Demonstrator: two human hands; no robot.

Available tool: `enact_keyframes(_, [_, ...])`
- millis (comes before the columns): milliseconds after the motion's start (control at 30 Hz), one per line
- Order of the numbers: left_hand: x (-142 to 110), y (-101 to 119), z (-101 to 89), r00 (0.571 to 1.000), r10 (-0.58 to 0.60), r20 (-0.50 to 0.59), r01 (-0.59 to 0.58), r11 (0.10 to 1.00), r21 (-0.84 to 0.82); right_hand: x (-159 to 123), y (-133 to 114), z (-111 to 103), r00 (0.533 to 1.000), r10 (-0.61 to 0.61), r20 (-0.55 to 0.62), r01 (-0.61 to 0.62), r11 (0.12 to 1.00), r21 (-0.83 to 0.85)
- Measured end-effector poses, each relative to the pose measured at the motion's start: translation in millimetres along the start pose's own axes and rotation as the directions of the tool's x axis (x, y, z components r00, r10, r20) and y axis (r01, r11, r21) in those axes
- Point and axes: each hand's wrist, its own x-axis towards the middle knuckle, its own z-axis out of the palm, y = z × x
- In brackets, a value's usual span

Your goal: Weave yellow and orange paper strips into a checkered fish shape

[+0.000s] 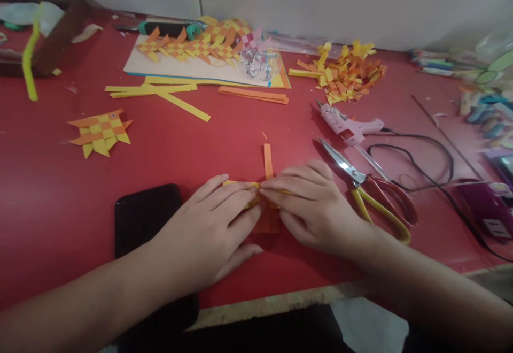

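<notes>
Orange paper strips (267, 223) lie side by side on the red table, crossed by yellow paper strips (230, 183) that are partly hidden under my fingers. One orange strip points away from me above the crossing. My left hand (218, 219) presses its fingertips on the left part of the strips, with the thumb stretched out below. My right hand (315, 200) has its fingers together on the right part, its fingertips meeting the left ones at the middle. A finished woven paper fish (102, 132) in yellow and orange lies to the left.
Scissors (356, 179) and a pink glue gun (347, 125) with its cord lie right of my hands. A black phone (140, 219) lies left. Behind are loose yellow strips (184, 106), orange strips (252, 95), paper scraps (352, 75) and several woven fish (192, 48) on cardstock.
</notes>
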Motion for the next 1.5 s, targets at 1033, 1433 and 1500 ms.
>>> enact_keyframes(1033, [1, 1, -0.3, 0.999, 0.019, -0.046, -0.019, 1.0, -0.01, -5, 1, -18, 0.965, 0.026, 0.262, -0.008, 0.998, -0.068])
enact_keyframes(1433, [1, 1, 2.2, 0.998, 0.01, -0.055, -0.011, 1.0, -0.017, -4, 0, -21, 0.957, 0.0, 0.29, 0.042, 0.989, -0.14])
enact_keyframes(1500, [0, 1, 3.0, 0.998, 0.002, -0.062, -0.003, 1.0, -0.019, -4, -2, -18, 0.957, 0.004, 0.289, 0.042, 0.987, -0.153])
